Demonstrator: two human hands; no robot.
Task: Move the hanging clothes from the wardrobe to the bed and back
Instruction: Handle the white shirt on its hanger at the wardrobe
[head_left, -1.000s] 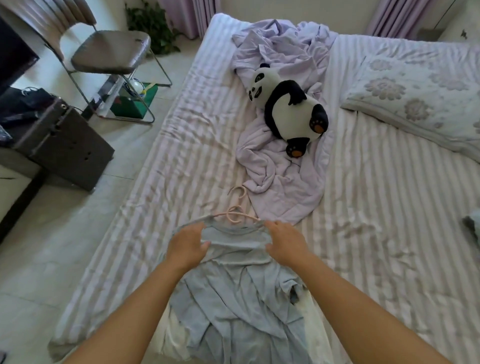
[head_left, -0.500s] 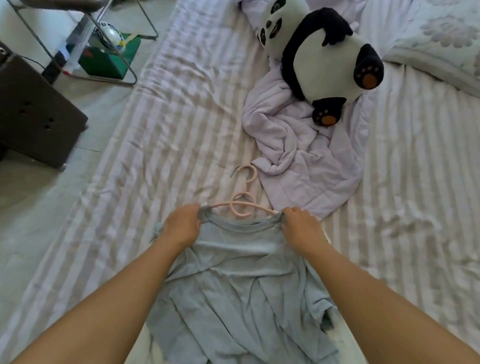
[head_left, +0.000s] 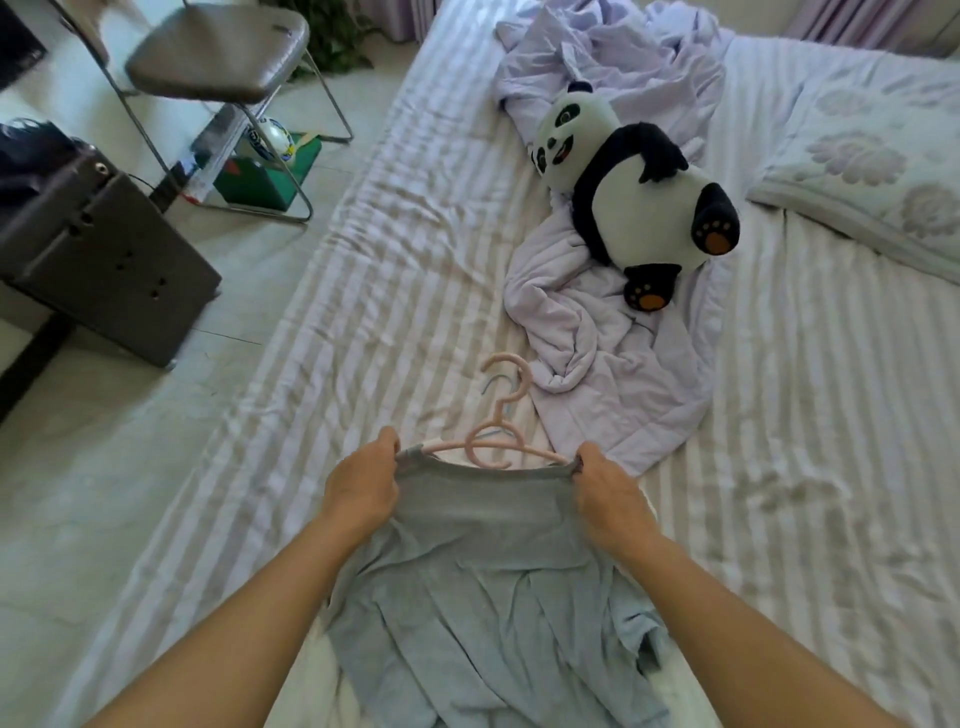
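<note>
Grey-blue garment (head_left: 483, 582) spread crumpled along the near edge of the striped bed (head_left: 810, 467), neckline pulled wide. Pink hanger (head_left: 501, 415) poking out of that neckline, hook pointing up the bed, just beside a second, pale blue hook (head_left: 493, 383).

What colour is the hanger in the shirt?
Pale pink hanger, seen clearly in the head view.

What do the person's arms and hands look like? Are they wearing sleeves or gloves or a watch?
Both arms are bare right up to the bottom edge of the picture, so no sleeves show. The left hand and right hand have no gloves. No watch, bracelet or ring shows on the wrists or on the fingers that can be seen. The fingertips are tucked out of sight, so the nails cannot be seen.
</note>
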